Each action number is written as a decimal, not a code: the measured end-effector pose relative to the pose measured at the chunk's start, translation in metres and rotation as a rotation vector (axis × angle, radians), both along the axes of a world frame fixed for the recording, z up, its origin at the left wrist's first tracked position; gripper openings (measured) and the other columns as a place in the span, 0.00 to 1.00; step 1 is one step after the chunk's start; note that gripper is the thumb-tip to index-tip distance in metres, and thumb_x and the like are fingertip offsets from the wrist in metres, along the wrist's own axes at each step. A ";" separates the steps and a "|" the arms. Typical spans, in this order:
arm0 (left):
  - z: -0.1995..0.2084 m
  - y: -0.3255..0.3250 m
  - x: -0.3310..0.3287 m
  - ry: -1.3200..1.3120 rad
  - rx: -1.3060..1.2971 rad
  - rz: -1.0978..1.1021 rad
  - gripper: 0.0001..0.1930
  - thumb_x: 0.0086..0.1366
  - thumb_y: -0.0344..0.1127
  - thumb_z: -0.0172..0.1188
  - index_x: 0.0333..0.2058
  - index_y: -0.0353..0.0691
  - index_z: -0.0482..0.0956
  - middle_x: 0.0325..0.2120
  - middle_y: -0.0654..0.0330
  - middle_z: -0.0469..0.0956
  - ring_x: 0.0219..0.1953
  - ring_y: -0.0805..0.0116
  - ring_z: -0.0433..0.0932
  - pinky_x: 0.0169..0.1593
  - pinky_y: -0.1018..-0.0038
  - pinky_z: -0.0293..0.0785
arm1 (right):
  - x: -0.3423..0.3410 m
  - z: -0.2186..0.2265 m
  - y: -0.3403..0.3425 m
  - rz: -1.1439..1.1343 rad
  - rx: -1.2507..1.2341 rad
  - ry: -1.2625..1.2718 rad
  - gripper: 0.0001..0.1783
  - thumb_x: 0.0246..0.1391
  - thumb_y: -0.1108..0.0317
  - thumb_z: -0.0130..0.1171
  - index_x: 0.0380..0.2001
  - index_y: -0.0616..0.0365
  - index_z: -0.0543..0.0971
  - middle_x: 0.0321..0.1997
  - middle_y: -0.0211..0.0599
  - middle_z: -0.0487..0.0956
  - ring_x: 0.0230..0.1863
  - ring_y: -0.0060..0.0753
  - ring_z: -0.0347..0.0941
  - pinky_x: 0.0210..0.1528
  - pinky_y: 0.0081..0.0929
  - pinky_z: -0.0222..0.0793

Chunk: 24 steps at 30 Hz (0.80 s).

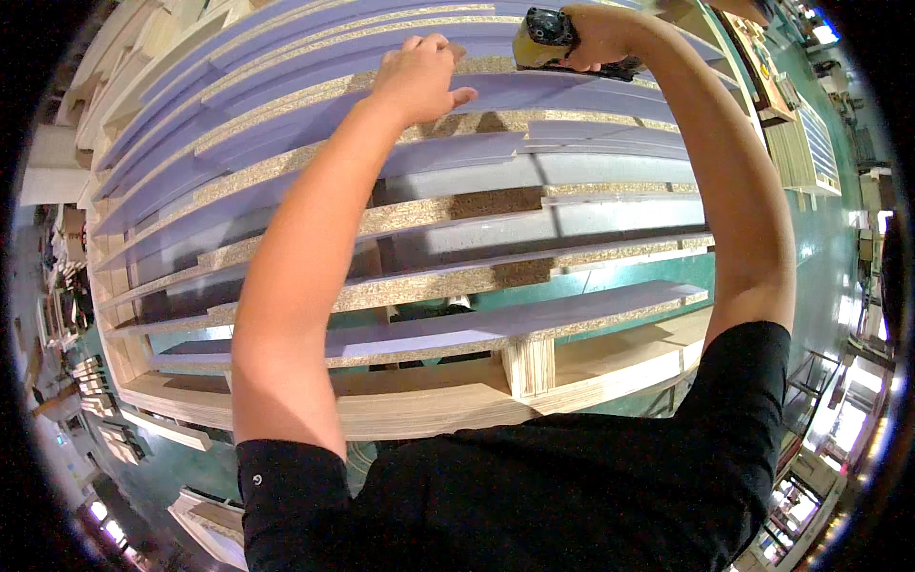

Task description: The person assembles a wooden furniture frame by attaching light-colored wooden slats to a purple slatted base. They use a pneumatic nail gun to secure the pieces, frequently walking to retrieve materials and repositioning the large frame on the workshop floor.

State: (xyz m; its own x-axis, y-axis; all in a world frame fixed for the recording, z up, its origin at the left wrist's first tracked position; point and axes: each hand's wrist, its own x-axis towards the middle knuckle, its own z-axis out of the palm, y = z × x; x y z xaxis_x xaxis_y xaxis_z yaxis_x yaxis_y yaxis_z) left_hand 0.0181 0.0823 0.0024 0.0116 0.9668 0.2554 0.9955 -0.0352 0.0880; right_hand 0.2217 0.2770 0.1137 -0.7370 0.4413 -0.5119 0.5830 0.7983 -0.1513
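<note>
In front of me lies a large wooden frame (410,412) crossed by long chipboard strips (519,198), with lavender-faced slats (457,329) set among them. My left hand (422,78) reaches over the far strips, its thumb held apart and its fingers bent over the far edge of a slat; the fingertips are partly hidden. To the right of it, my right hand (605,36) grips a yellow-and-black nail gun (545,40). The tool is held low over the far slats, and its nose is hidden from view.
A short layered block (528,368) joins the nearest strip to the frame's front rail. Green floor (820,238) shows through the gaps and on the right. At the right stands a stack of panels (803,153); cut wood pieces (91,381) lie at the left.
</note>
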 end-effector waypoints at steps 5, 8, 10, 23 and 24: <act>-0.028 0.026 -0.015 -0.064 -0.134 0.033 0.24 0.63 0.45 0.64 0.57 0.50 0.75 0.50 0.51 0.80 0.52 0.44 0.78 0.53 0.52 0.76 | -0.017 -0.007 0.004 0.025 -0.108 0.032 0.09 0.40 0.66 0.66 0.26 0.58 0.80 0.21 0.34 0.81 0.21 0.29 0.77 0.24 0.34 0.72; -0.047 0.022 -0.018 -0.105 -0.084 0.070 0.20 0.61 0.37 0.63 0.53 0.52 0.76 0.41 0.52 0.82 0.45 0.44 0.81 0.48 0.52 0.78 | -0.020 -0.004 -0.005 0.016 -0.040 -0.017 0.12 0.39 0.63 0.68 0.26 0.59 0.83 0.23 0.37 0.83 0.25 0.33 0.78 0.28 0.37 0.73; -0.028 0.017 -0.009 -0.050 -0.150 0.100 0.21 0.59 0.35 0.64 0.52 0.51 0.76 0.42 0.54 0.83 0.44 0.46 0.82 0.46 0.53 0.79 | -0.021 0.002 -0.004 0.002 0.022 -0.048 0.14 0.39 0.60 0.70 0.26 0.59 0.84 0.25 0.38 0.84 0.27 0.36 0.79 0.31 0.38 0.74; -0.018 0.021 -0.003 -0.131 -0.162 0.106 0.12 0.60 0.36 0.64 0.43 0.45 0.79 0.39 0.53 0.84 0.43 0.47 0.83 0.43 0.51 0.78 | -0.013 -0.016 0.011 -0.007 -0.161 0.050 0.17 0.42 0.71 0.64 0.39 0.60 0.82 0.26 0.35 0.82 0.26 0.28 0.76 0.31 0.32 0.73; -0.021 0.020 -0.006 -0.141 -0.117 0.092 0.12 0.60 0.36 0.64 0.42 0.45 0.79 0.39 0.53 0.84 0.43 0.48 0.83 0.43 0.52 0.78 | -0.013 -0.015 0.011 -0.009 -0.170 0.065 0.17 0.41 0.71 0.64 0.39 0.60 0.82 0.26 0.35 0.81 0.26 0.28 0.76 0.31 0.32 0.74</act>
State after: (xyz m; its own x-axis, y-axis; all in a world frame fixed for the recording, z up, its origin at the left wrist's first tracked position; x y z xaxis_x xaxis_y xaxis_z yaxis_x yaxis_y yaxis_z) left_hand 0.0123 0.1026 -0.0190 -0.1057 0.9854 0.1338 0.9717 0.0738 0.2245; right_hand 0.2090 0.2876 0.0989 -0.7673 0.3590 -0.5313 0.5746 0.7528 -0.3211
